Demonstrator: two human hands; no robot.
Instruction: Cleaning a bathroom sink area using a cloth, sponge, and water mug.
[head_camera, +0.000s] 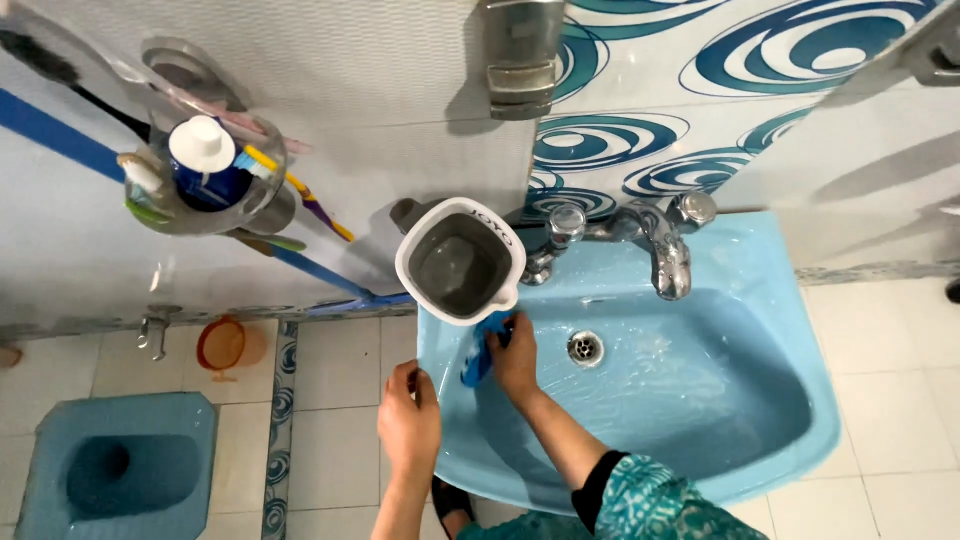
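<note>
I'm scrubbing the basin (700, 420) wall, by my judgement partway through. My right hand (517, 352) clenches a blue scrubber (480, 357) against the inner wall at nine o'clock from the drain (586, 347), forearm angled in from five o'clock. My left hand (408, 418) curls over the rim. Next calls for firm strokes below the jug (460, 262).

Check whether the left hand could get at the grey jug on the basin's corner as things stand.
Probably yes: the left hand grips the basin rim just below the grey jug, with nothing between them.
</note>
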